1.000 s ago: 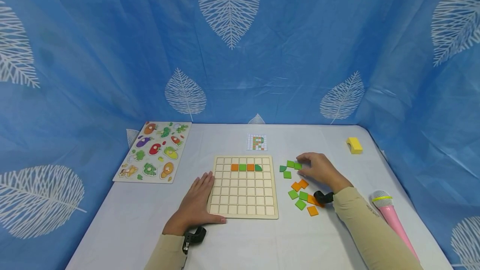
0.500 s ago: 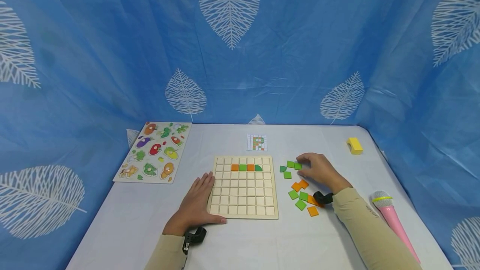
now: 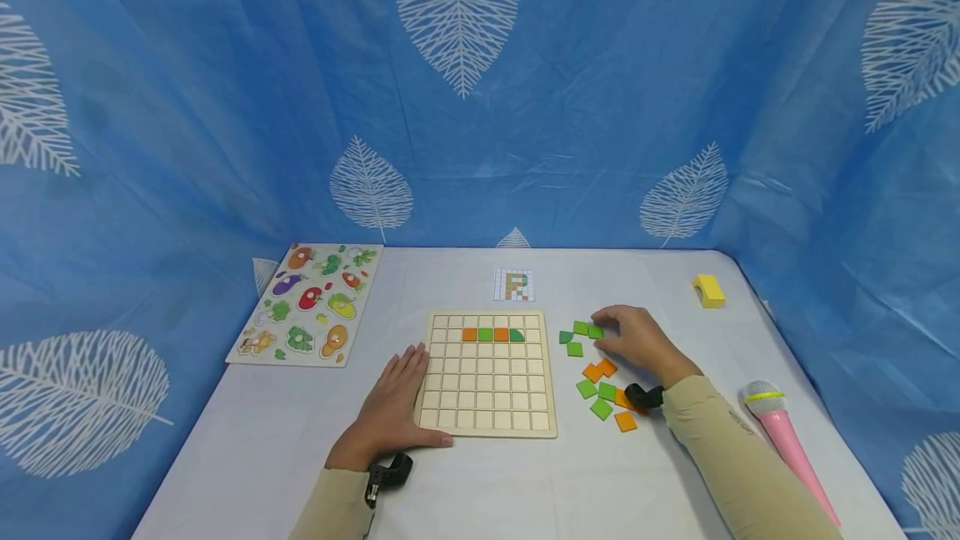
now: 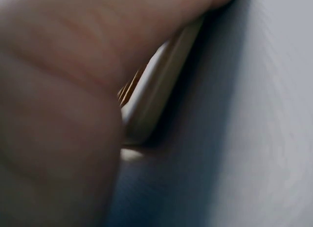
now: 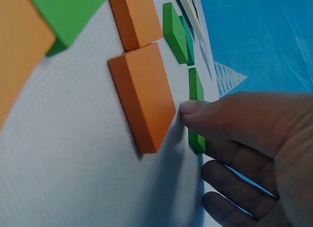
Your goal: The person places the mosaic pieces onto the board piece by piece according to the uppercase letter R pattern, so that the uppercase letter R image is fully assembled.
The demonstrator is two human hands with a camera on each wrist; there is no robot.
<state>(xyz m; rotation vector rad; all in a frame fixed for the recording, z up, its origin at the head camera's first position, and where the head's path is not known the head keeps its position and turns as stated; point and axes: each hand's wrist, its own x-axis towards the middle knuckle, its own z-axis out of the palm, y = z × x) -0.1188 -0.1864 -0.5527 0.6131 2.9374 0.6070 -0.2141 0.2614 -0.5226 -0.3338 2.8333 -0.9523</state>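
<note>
My left hand (image 3: pixel 393 407) rests at the near-left corner of a wooden grid board (image 3: pixel 480 433), fingers along its left side and thumb on the front edge. In the left wrist view, the palm hides most of the board. An orange tile (image 3: pixel 469 335), a green tile (image 3: pixel 486 335), another orange tile and a dark green quarter-round tile (image 3: pixel 517 336) form a row in the grid. Right of the board, my right hand (image 3: pixel 637 338) has thumb and forefinger spread about a green square tile (image 3: pixel 596 332). In the right wrist view, the thumb overlaps that green tile (image 5: pixel 196 142).
Several loose green and orange tiles (image 3: pixel 626 422) lie below the right hand. A small pattern card (image 3: pixel 513 284) lies behind the board. A vegetable puzzle board (image 3: pixel 307 298) is at left; a yellow block (image 3: pixel 709 291) and a pink toy microphone (image 3: pixel 787 444) are at right.
</note>
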